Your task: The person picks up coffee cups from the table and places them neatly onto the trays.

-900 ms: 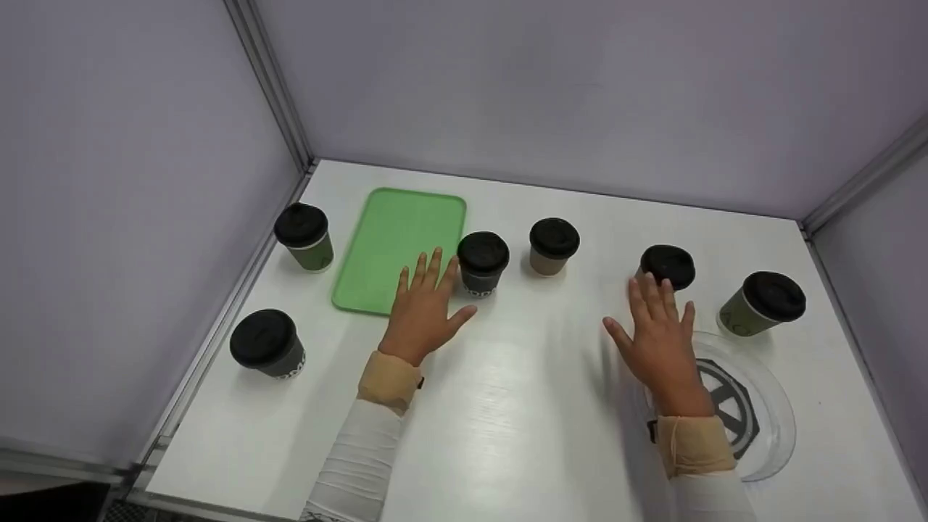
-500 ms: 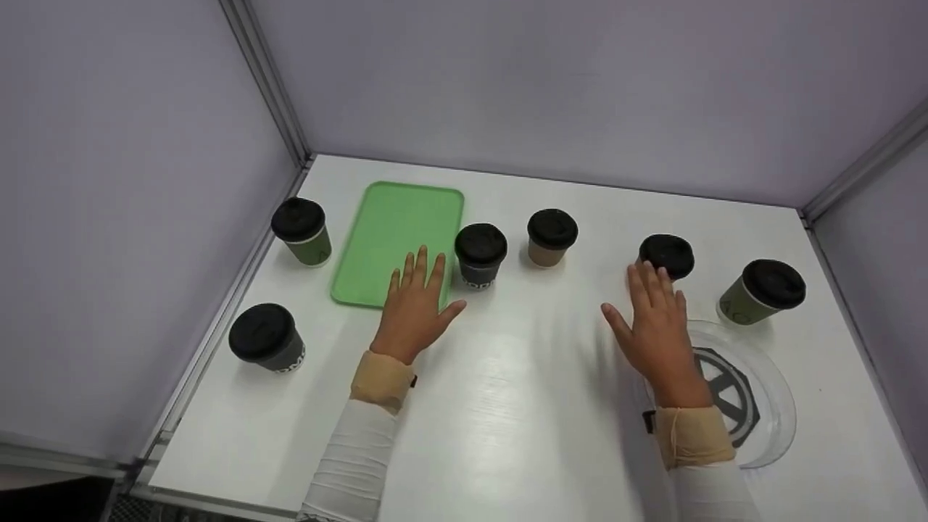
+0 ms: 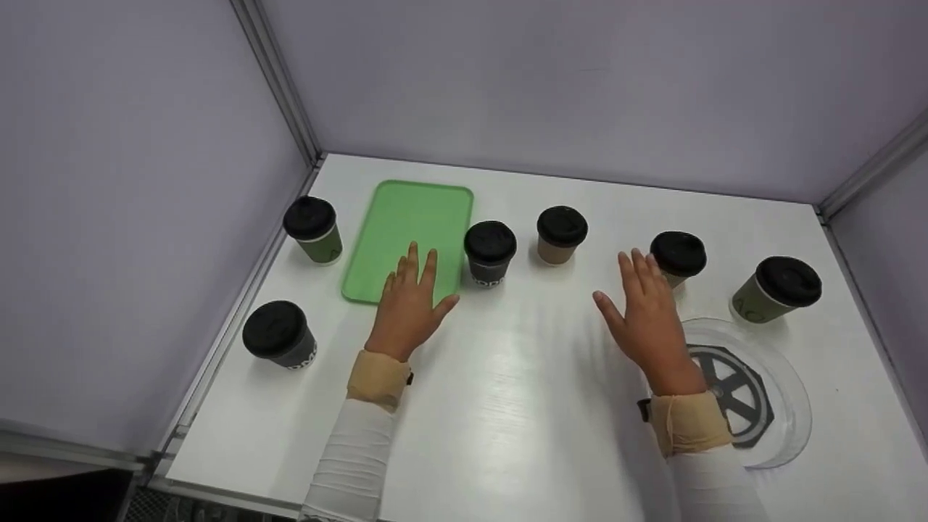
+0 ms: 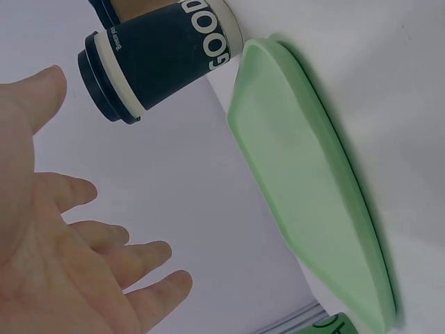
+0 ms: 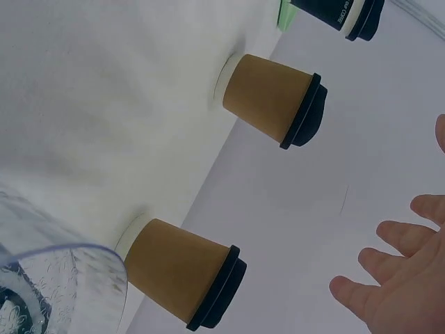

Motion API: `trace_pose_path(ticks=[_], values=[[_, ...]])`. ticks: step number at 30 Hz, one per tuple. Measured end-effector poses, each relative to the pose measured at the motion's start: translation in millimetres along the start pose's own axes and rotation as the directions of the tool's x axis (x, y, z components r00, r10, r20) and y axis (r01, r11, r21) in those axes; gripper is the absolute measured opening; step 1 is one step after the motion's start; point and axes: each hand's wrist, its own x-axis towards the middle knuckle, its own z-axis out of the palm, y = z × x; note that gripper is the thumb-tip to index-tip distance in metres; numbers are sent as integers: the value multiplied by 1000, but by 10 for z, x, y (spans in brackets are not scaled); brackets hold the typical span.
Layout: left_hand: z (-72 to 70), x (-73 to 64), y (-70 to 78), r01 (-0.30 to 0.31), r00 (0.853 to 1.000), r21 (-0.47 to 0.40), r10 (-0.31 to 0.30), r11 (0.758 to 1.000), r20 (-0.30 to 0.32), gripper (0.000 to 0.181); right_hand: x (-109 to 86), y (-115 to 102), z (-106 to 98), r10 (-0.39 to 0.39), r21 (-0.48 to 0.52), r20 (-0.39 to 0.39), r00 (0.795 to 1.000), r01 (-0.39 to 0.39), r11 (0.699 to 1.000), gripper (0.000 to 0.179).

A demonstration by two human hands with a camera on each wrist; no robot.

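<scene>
My left hand [image 3: 407,308] hovers palm down with spread fingers over the near edge of a green tray [image 3: 417,210]. Just right of the tray stands a black paper coffee cup [image 3: 489,254] with a black lid; the left wrist view shows white lettering on that cup [image 4: 167,59]. My right hand [image 3: 649,322] is also held flat above the table, its fingertips beside a brown coffee cup [image 3: 678,255] that they partly cover. Another brown cup [image 3: 559,235] stands between the hands. In the right wrist view both brown cups [image 5: 268,97] are upright, apart from the fingers. Neither hand holds anything.
A clear round container [image 3: 794,406] with a dark spoked pattern lies under my right wrist. A green cup [image 3: 772,290] stands at the far right. On the left are another green cup [image 3: 315,230] and a black cup [image 3: 281,337]. Walls enclose the table's back and sides.
My left hand has drawn slightly back and left, away from the black cup. The right hand has shifted left, uncovering more of the brown cup. The view has tilted slightly; the cups stay put.
</scene>
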Motion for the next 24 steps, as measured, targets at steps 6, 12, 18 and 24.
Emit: trace_pose_path(ticks=[6,12,18,24], values=[[30,-9,-44,-13,1000,-39,12,999,-16,84,71,-11,109,15,34,56,998,-17,999,72],[38,-39,-164,5,998,-32,-7,999,-62,83,124,-94,313,18,50,117,993,-24,998,74],[8,-67,-298,19,995,-40,-23,999,-93,82,179,-255,541,7,49,210,978,-17,999,76],[-59,-87,-398,28,994,-35,-32,999,-102,82,217,-399,752,-37,68,257,966,20,998,74]])
